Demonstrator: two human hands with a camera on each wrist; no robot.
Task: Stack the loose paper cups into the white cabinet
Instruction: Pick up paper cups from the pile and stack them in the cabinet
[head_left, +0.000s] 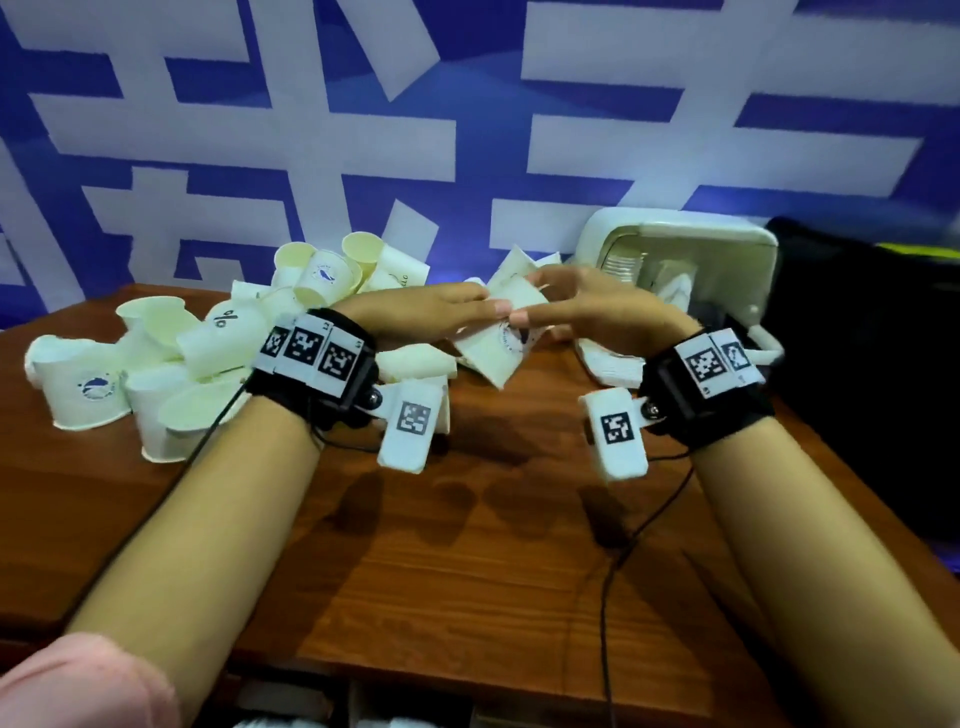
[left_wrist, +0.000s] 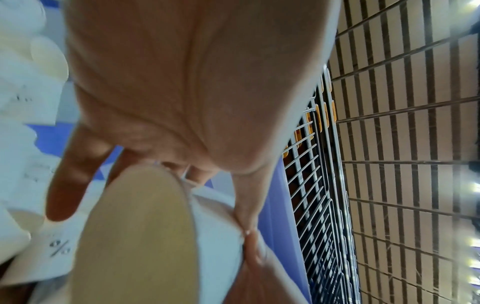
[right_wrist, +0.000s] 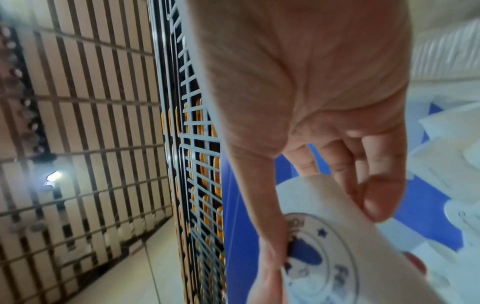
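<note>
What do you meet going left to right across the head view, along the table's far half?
Pile of loose paper cups → left hand → held paper cup → right hand → white cabinet → black bag.

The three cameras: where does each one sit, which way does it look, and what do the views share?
Head: on the person's head, looking down at the wooden table, cup pile, white cabinet; both forearms show.
Left wrist: under the left hand, looking along the palm into the held cup.
Right wrist: under the right hand, looking along the fingers at the cup's printed side.
Shared: all three show the same cup, held by both hands.
</note>
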